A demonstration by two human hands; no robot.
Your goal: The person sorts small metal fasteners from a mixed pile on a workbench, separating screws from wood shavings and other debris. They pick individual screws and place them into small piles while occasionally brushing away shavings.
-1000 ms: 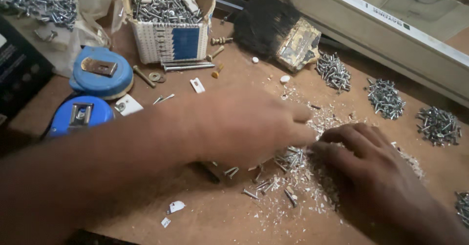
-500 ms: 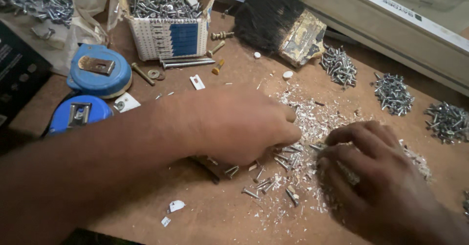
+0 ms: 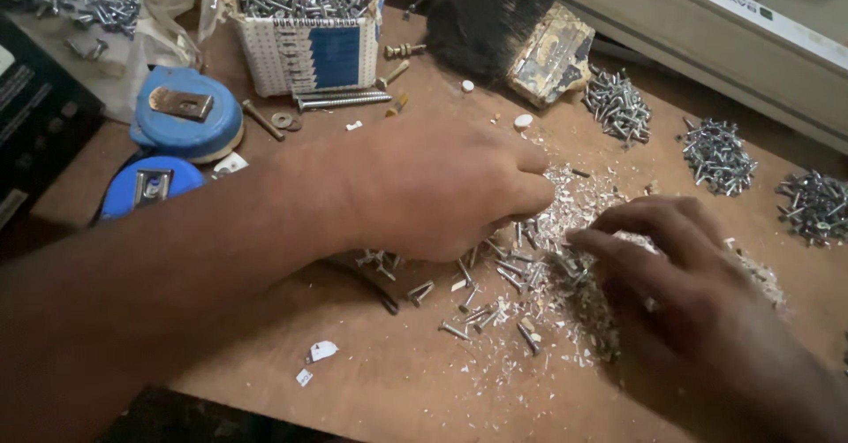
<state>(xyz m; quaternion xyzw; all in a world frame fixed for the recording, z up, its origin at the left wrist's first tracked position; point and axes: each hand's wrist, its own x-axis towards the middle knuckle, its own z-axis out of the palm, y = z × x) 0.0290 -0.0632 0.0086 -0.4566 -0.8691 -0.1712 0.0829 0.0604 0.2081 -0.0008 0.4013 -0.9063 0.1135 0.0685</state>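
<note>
A scatter of small silver screws [image 3: 495, 288] lies mixed with white shavings [image 3: 574, 209] on the brown board [image 3: 397, 381]. My left hand [image 3: 442, 187] rests palm down over the left side of the scatter, fingers curled over the screws; what it holds is hidden. My right hand [image 3: 680, 275] lies on the right side, its fingertips spread and touching the screws and shavings. The two hands are a short gap apart.
An open box of screws [image 3: 305, 28] stands at the back, loose long screws [image 3: 340, 100] before it. Two blue tape measures [image 3: 181, 125] sit left. A black brush [image 3: 503, 23] lies behind. Three sorted screw piles [image 3: 618, 103] [image 3: 717, 153] [image 3: 814, 204] line the right.
Both hands have shifted slightly to the right over the scatter, and the right fingers have spread out over the screws. The view has tilted a little.
</note>
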